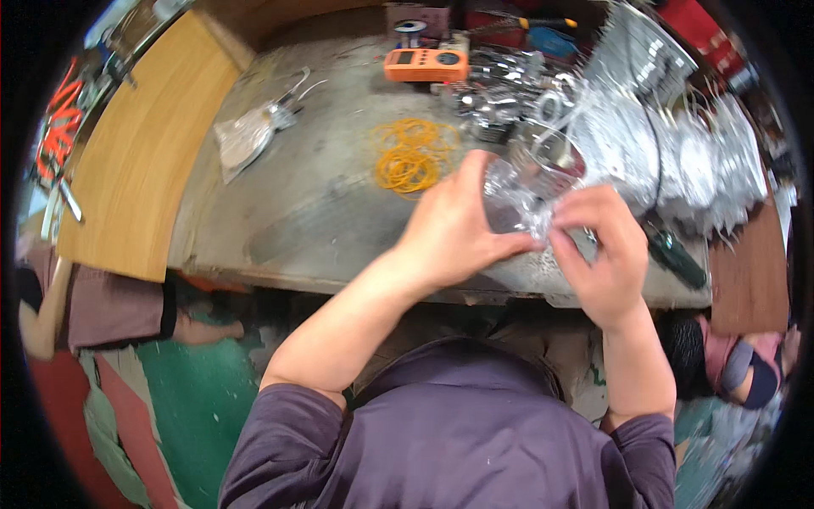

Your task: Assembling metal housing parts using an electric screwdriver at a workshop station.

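Dark shirt (483, 433) foremost, then clear plastic (532, 217) in the grip of left hand (452, 219) and right hand (608, 248).

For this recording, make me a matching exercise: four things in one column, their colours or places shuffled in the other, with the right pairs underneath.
Things
1. Multimeter
2. Clear plastic
3. Rubber bands
4. Packet with leads

Colours or places
A. yellow, in a loose heap
B. leftmost of the four, lying on the bench
C. orange casing
D. held between the left hand and right hand

Pairs: 1-C, 2-D, 3-A, 4-B
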Motion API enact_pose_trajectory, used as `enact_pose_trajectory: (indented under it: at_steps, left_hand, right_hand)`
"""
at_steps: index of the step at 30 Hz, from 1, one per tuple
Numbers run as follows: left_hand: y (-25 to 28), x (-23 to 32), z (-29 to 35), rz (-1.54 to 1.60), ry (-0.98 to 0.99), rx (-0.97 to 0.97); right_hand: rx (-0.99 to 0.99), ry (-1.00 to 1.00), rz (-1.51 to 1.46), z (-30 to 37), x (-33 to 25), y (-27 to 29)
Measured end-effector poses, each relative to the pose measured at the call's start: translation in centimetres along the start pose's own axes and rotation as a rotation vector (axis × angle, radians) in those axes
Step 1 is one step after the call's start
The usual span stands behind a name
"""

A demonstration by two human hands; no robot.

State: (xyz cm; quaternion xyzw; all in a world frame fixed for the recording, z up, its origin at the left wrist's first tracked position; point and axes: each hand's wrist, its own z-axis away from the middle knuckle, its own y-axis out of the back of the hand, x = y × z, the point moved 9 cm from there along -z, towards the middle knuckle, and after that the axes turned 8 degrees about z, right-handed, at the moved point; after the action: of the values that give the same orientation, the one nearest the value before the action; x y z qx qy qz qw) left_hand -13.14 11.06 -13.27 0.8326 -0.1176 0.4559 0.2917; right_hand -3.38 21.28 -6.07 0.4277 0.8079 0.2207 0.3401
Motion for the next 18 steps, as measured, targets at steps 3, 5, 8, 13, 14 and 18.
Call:
enact_pose_trajectory:
  at_steps: [3, 5, 8, 13, 14, 18]
  left_hand:
    - [0.7, -0.9, 1.1, 0.083, 0.058, 0.114]
    - [0.9, 1.3, 2.4, 0.059, -0.264, 0.165]
    - [0.3, 2.8, 4.2, 0.020, -0.495, 0.136]
    - [0.0, 3.3, 4.9, 0.067, -0.570, 0.108]
    - [0.2, 3.2, 4.9, 0.075, -0.577, 0.120]
    - [0.5, 2.5, 4.8, 0.101, -0.534, 0.138]
  right_hand:
    - [-0.066, 0.114, -0.190, 0.4, -2.2, -0.1]
    - [0.224, 0.009, -0.526, 0.5, 0.8, 3.0]
    - [0.042, -0.464, -0.464, -1.9, 9.1, -1.4]
    - [-0.499, 0.041, -0.043, -4.9, 7.1, -14.4]
    - [-0.544, 0.166, -0.003, -5.2, 5.4, -16.2]
    - [-0.569, 0.418, 0.146, -5.9, 2.9, -20.9]
